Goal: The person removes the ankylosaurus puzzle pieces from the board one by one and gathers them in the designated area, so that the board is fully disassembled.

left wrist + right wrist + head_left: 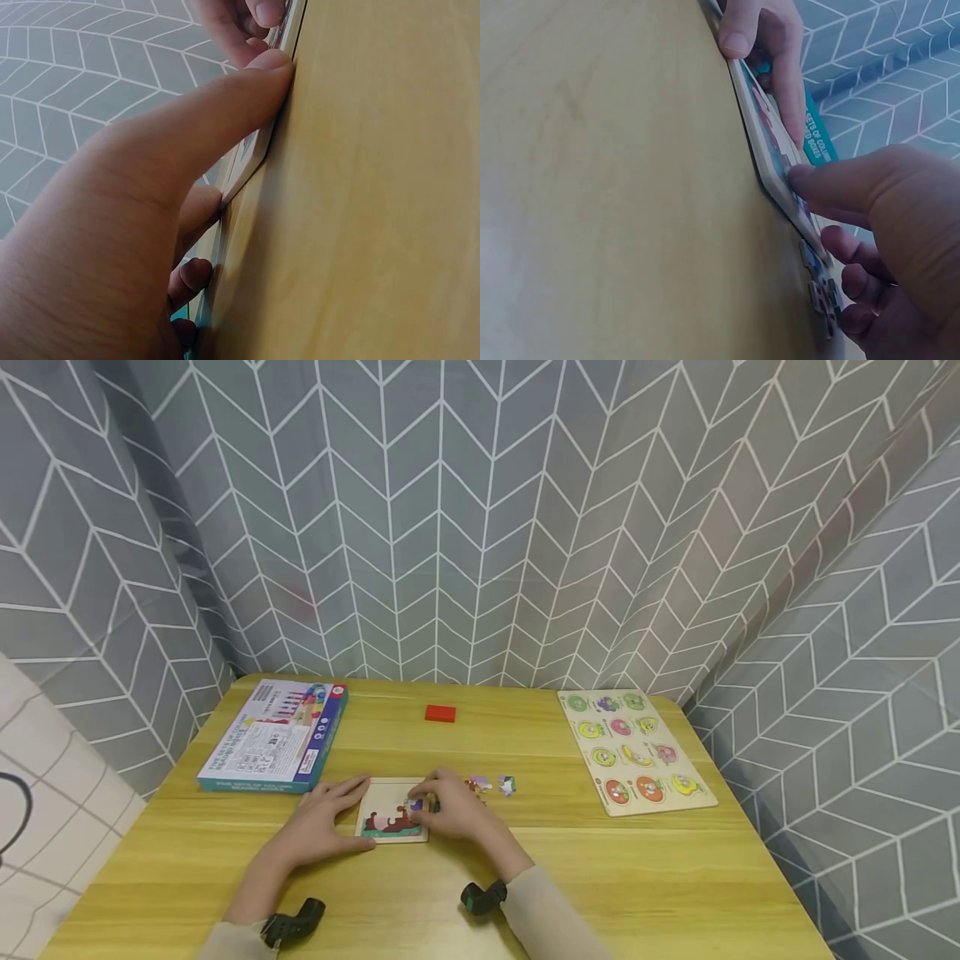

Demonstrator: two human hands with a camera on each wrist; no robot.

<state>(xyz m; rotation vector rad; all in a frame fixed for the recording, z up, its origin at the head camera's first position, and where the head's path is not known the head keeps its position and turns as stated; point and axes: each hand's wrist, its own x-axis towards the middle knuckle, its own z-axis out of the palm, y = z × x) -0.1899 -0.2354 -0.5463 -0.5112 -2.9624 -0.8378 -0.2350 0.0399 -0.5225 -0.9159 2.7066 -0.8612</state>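
A small wooden jigsaw tray [392, 838] with a pale rim lies on the table, partly filled with brown and green picture pieces. My left hand [318, 827] holds it at the left, thumb along the near edge and index finger at the far edge. Over its right side, my right hand [453, 806] pinches a puzzle piece [415, 805] between thumb and index finger, low against the tray; the fingers hide most of the piece. In the right wrist view, the thumb [802, 178] is right at the picture surface. Several loose puzzle pieces [825, 296] lie beside the tray, near the curled right fingers.
A flat boxed set [270, 735] lies at the table's left. Farther back is a red block [440, 713]. On the right lies a wooden fruit board [637, 752] with rows of fruit pictures. A patterned curtain [450, 527] hangs behind the wooden table [637, 885].
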